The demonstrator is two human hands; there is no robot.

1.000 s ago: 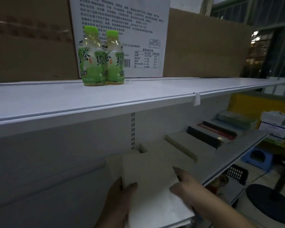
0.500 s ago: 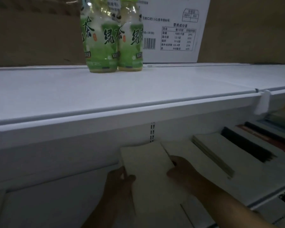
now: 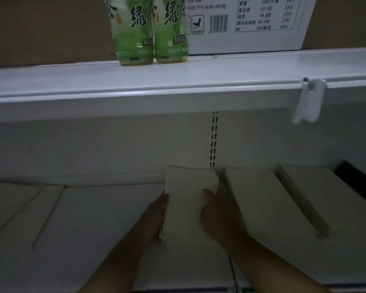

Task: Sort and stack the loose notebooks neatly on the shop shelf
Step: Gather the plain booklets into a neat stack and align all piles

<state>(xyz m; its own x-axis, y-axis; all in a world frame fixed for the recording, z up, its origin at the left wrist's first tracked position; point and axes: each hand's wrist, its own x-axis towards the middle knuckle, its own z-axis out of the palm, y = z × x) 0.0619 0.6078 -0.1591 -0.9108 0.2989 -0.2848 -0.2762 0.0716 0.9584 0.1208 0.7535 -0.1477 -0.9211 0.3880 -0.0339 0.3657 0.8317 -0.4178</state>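
Both grips are holding one notebook stack (image 3: 188, 193): L hand (image 3: 154, 216) is clamping its 9 o'clock long edge, and R hand (image 3: 218, 210) is clamping the 3 o'clock edge w/ thumb lying on the top cover. Fingers underneath are hidden.

The stack is lying on the lower shelf (image 3: 93, 229), far end near the back wall at 12, approx. below the slotted upright (image 3: 213, 140). Can't tell if the near end is fully down. The neighbour pile (image 3: 262, 204) is lying just beside at 3, w/ R hand wedged between the two.

Probably the person is squaring and seating the stack. Doing it well means:
- pressing both sides evenly so the edges are lining up
- sliding toward 12 till flush w/ the wall
- setting the long edge parallel to the neighbour pile
- drawing R fingers out toward 6 w/o dragging covers askew
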